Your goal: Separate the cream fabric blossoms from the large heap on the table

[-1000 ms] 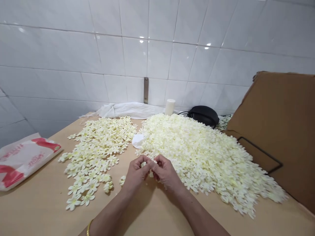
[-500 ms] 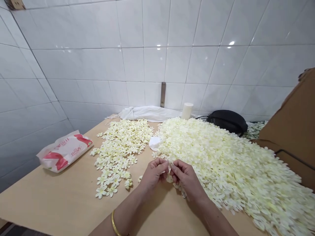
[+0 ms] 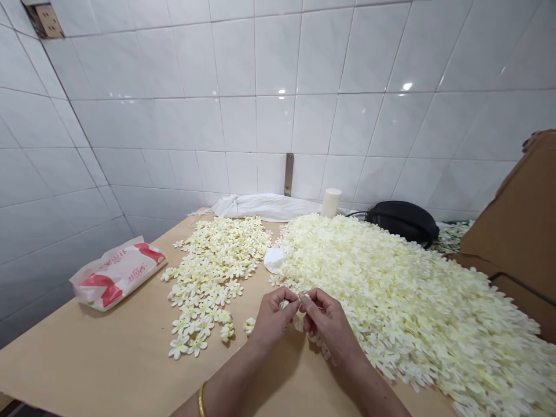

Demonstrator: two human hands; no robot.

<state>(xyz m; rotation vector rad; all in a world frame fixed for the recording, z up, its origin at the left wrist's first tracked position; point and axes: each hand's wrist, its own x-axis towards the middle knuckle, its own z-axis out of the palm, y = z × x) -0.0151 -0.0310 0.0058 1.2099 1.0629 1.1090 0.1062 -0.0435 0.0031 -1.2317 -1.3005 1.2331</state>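
Yellowish flowers [image 3: 403, 307] fill the lower right. Left hand [image 3: 273, 317] and right hand [image 3: 329, 321], lower middle, have fingers [image 3: 292, 310] pinched together (holding anything? can't tell).

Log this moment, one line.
left hand: pinching pale flower, partly hidden | right hand: beside left, hold unclear | large flower pile: right | small flower pile: left | packet: far left

On surface [image 3: 108, 359]: red-and-white packet [image 3: 119, 273], laid at left edge; white cloth [image 3: 263, 207] and white cylinder [image 3: 331, 203], set near back edge.
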